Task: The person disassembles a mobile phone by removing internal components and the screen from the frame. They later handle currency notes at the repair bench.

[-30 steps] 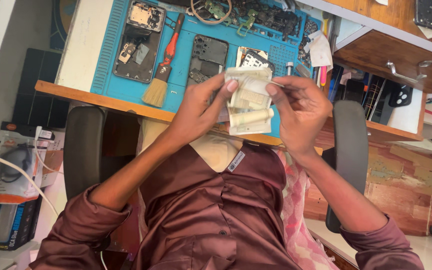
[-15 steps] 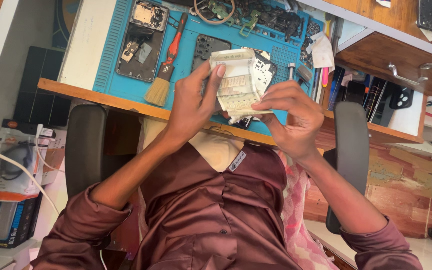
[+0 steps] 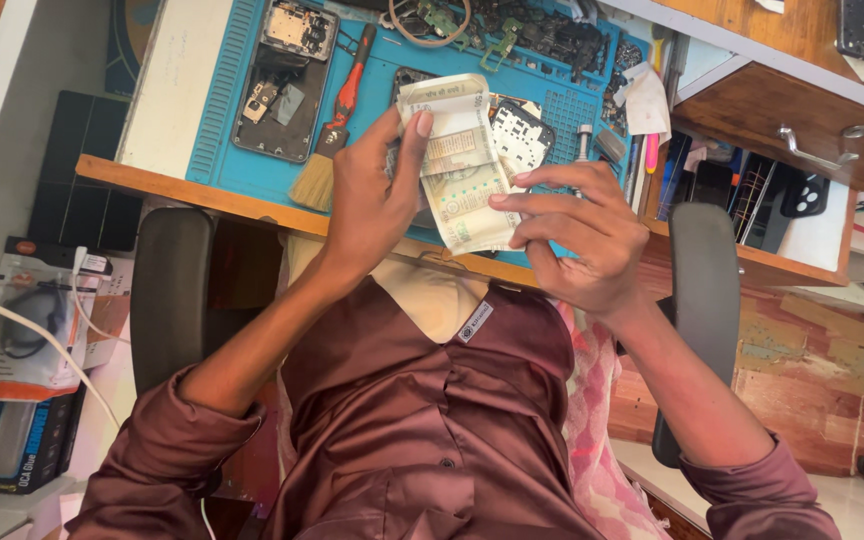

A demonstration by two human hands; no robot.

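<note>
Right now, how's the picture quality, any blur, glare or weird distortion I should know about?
Head view: even, soft daylight, no hard shadows; the banknotes between the left hand and right hand look pale and slightly soft. The blue repair mat and brush are sharp enough. Wide-angle lens bends the desk edge and tilts the scene; mild sheen on the maroon shirt.

Bright, even daylight; colours saturated. Soft sheen on satin shirt below grip. Shallow shadow under tabletop edge. Wide-angle bending at frame edges. Focus sharp, slight blur on fingertips.
</note>
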